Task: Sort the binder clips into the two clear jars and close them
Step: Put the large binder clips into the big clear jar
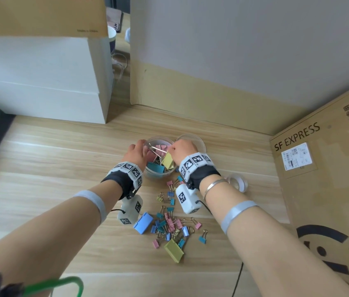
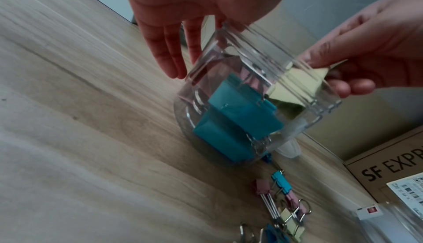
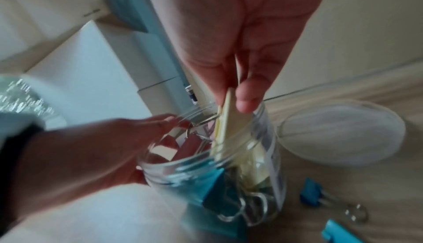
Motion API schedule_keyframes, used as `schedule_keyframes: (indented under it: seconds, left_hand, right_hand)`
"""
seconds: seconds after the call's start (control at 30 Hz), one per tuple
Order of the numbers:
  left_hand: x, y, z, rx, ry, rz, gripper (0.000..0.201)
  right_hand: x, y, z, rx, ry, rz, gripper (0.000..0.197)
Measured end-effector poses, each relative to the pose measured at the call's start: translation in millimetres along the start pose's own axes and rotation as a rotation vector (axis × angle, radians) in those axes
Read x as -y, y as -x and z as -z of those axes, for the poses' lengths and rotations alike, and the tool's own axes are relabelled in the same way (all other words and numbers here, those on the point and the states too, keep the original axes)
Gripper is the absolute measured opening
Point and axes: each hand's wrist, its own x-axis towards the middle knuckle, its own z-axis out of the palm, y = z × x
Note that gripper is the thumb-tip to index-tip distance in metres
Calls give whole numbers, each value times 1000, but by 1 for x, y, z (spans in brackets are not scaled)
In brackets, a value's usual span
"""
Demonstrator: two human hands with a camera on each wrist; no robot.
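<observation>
My right hand [image 1: 181,151] pinched a large yellow binder clip [image 1: 167,161] between thumb and fingers, half lowered through the mouth of the near clear jar [image 1: 158,174], while my left hand [image 1: 136,154] rested against the jar's far wall with fingers mostly straight, steadying it rather than gripping. The jar stood on the wooden floor [image 1: 62,159], already crowded with big clips: a teal one [image 2: 242,114] low down, pink ones [image 1: 158,149] above it, wire handles crossing near the rim. That crowding was my worry. I judged the yellow clip could catch on those handles or on the threaded neck and jam crosswise, and if I pushed harder the jar might tip, since my left hand only leaned on it. A clip left standing proud of the rim would also stop the lid [image 1: 236,182], which lay to the right on the floor, from seating later. The yellow clip's long axis ran steeply downward, tilted a little, its lower edge pointing into the jar and its upper edge in my fingers; which end carried the handles I could not tell. The second jar [image 1: 199,142] sat just behind my right hand, and a heap of small clips [image 1: 170,224] with a big blue clip [image 1: 143,222] and another yellow one [image 1: 174,250] remained nearer me.
</observation>
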Motion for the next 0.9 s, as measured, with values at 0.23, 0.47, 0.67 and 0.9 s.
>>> schedule_keyframes:
  seconds: [0.23, 0.47, 0.67, 0.9]
  left_hand:
    - [-1, 10, 1, -77, 7, 18, 48]
    - [9, 39, -3, -21, -105, 162, 33]
    - [14, 71, -31, 410, -473, 9, 33]
    - [19, 81, -43, 626, -777, -114, 54]
  right_hand:
    - [-6, 10, 8, -138, -28, 147, 17]
    - [-33, 49, -15, 13, -222, 102, 25]
    - [-56, 81, -47, 149, -210, 106, 30]
    - [-70, 90, -68, 180, -168, 113, 25]
